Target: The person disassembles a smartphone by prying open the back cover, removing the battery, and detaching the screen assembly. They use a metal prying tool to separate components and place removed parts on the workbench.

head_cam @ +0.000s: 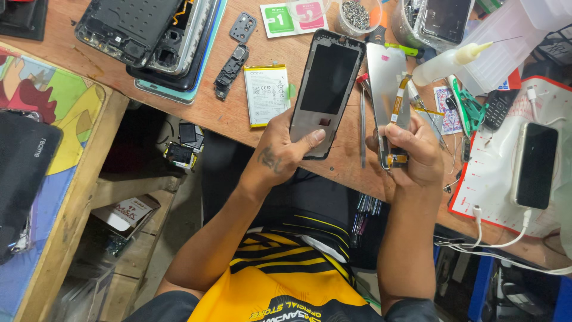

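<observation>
My left hand (283, 149) grips the lower end of a black phone frame (326, 83), its dark inner side facing up, held over the wooden bench (208, 113). My right hand (411, 149) holds a silvery display panel (387, 83) by its lower end, thumb near the orange flex cable (398, 101) hanging down its back. The two parts are side by side, a small gap between them. A thin metal tool (362, 125) lies on the bench between them.
A white battery (266, 94) lies left of the frame. Opened phones (149, 36) sit at the back left, small black parts (231, 62) near them. A squeeze bottle (450, 62), a tub of screws (356, 15) and a charging phone (536, 164) on a white mat are at the right.
</observation>
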